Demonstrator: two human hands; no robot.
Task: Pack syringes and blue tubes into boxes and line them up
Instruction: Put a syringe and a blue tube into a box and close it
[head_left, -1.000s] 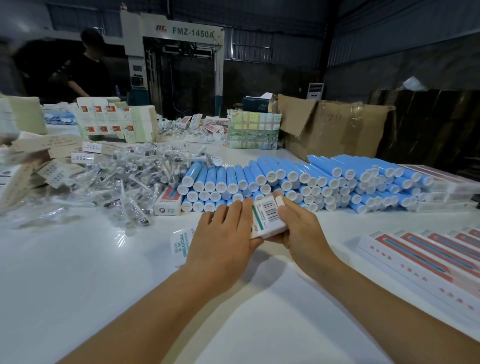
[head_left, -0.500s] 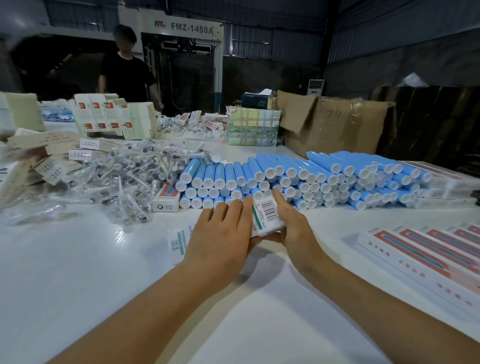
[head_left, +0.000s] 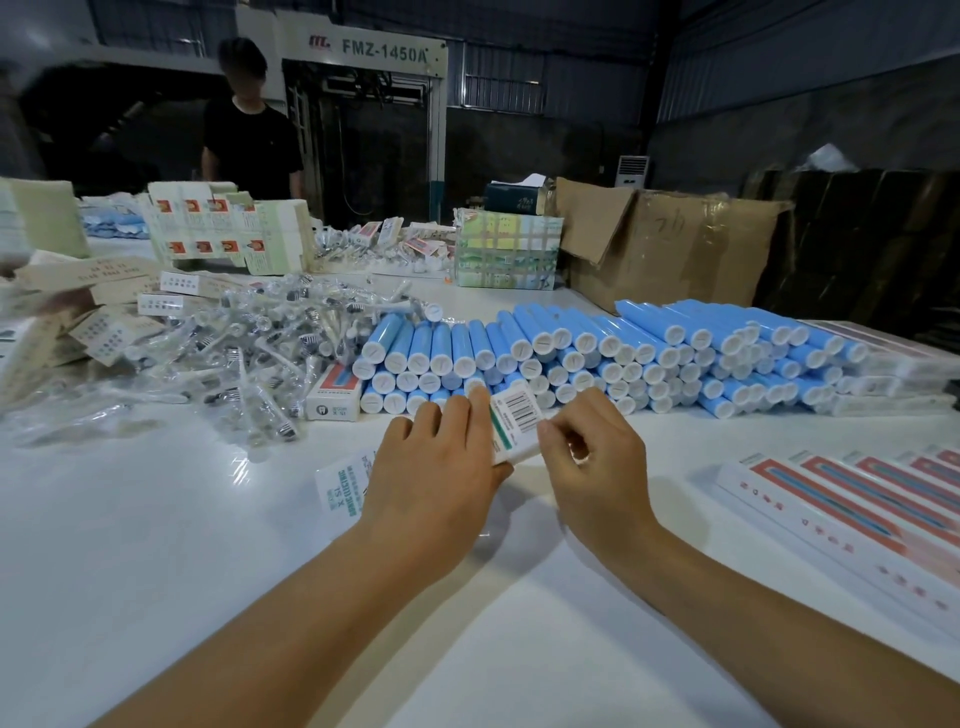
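Leftmost, bagged syringes (head_left: 249, 358) heap at the frame's middle left on the counter (head_left: 156, 519). Centrally, the left hand (head_left: 436, 483) holds a small box (head_left: 514, 423), fingers curled round it; the right hand (head_left: 592, 457) pinches its flap. Behind, blue tubes (head_left: 597, 353) lie stacked; packed boxes (head_left: 857, 514) line the lower right.

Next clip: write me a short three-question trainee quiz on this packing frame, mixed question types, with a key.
1. True or false: the left hand grips the barcoded box.
2. What lies directly behind the box? A) blue tubes B) cardboard carton C) syringes
3. Where do the packed boxes lie, left or right of the hands?

Key: 1 true; 2 A; 3 right, beyond the right hand.
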